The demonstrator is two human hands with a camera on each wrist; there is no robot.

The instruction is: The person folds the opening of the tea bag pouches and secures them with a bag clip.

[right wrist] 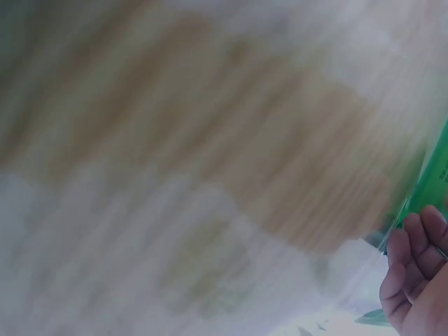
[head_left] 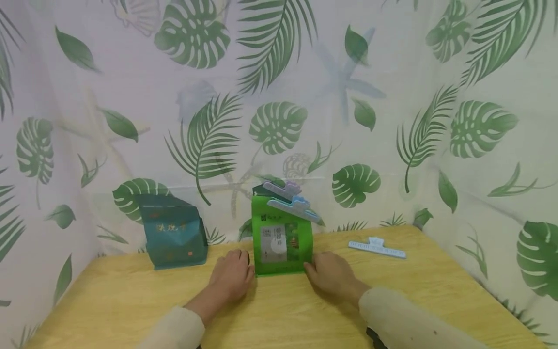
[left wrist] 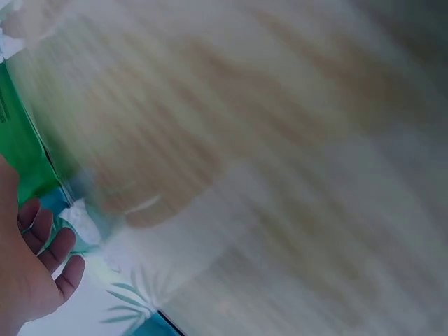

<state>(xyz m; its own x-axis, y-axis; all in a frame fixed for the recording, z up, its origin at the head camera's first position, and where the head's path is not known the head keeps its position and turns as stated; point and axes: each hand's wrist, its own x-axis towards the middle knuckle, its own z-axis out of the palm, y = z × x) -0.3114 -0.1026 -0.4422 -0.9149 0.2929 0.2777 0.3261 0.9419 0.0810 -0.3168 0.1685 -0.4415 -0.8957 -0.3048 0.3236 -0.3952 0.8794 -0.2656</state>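
Note:
A bright green tea bag (head_left: pixel 283 237) with a grey label stands upright on the table, its slanted top held by a blue sealing clip (head_left: pixel 293 208). Directly behind it, mostly hidden, a dark bag (head_left: pixel 260 190) carries a purple sealing clip (head_left: pixel 279 189). My left hand (head_left: pixel 233 272) is at the green bag's lower left edge, fingers loosely bent in the left wrist view. On the opposite side my right hand (head_left: pixel 332 274) has its thumb at the lower right edge; its fingers look loosely bent in the right wrist view. Neither hand grips the bag.
To the left, a dark teal bag (head_left: pixel 174 235) stands upright with no clip visible on it. A pale blue sealing clip (head_left: pixel 377 248) lies on the wooden table (head_left: pixel 279 315) at the right. A leaf-patterned cloth (head_left: pixel 279 97) hangs behind and at both sides.

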